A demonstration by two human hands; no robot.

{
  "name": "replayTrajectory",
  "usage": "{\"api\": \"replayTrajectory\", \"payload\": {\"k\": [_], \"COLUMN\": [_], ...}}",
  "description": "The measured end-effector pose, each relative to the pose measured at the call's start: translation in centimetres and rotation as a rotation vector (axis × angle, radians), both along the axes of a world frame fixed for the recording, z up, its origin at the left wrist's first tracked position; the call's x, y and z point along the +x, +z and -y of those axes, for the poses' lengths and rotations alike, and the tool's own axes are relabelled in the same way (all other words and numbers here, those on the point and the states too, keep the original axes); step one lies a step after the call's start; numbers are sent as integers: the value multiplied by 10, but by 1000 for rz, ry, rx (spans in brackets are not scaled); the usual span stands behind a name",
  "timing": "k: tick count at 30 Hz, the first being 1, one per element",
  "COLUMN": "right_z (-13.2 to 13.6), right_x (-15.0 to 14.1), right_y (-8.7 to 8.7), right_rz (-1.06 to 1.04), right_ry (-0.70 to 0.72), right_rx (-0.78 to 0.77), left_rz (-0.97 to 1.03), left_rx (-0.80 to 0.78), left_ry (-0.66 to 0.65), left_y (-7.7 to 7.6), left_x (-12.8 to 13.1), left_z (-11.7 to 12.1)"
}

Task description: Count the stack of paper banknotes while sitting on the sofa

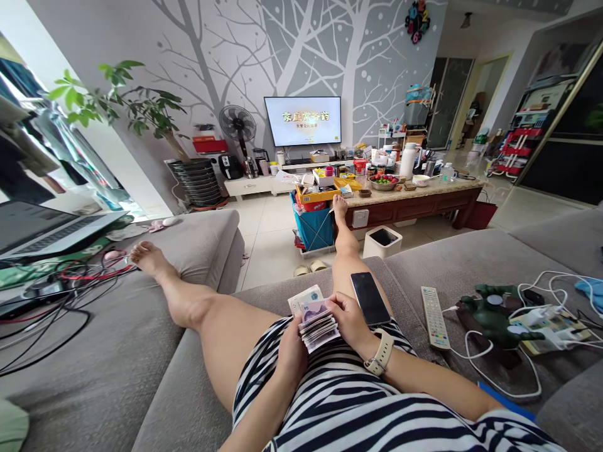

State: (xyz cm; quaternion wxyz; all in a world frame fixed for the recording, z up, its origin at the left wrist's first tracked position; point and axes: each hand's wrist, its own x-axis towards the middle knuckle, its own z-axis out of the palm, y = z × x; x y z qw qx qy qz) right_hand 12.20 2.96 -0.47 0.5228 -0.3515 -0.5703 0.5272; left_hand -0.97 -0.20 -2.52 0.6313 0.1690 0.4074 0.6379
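Observation:
Over my lap I hold a fanned stack of banknotes [321,336] in both hands. My left hand [291,348] is closed round the stack's left side, its thumb along the edge. My right hand [349,317], with a pale watch on the wrist, pinches the upper right corner of the top notes. A purple note marked 5 lies uppermost, and a paler note sticks out behind it at the upper left. Just right of my right hand, a black smartphone [370,297] rests on my right thigh.
A remote control [434,317] and a power strip [549,333] with tangled white cables lie on the sofa to the right. At left are a laptop [61,232] and loose cables. Ahead stand a cluttered coffee table [424,199], a bin [382,242] and a television [304,119].

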Motion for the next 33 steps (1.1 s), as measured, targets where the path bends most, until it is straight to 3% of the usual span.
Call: {"api": "replayTrajectory", "payload": {"k": [5,11,14,21,33], "right_z": [0,-1,-3,-7,-6], "right_x": [0,-1,-2,-3,-2], "right_y": [2,0,-5,-12,-10], "right_rz": [-1,-23,-28,31,76], "right_ry": [-9,22,-31,-89,-108], "right_rx": [19,-13,-33,-58,-28], "left_rz": [-5,63,52,-42,45], "left_rx": [0,-77,-61,-1,-30], "left_ry": [9,69,57,-31,37], "left_y": [-1,15,18,12,16], "left_x": [0,6,7,3,7], "left_z": [-1,2,5,7,5]}}
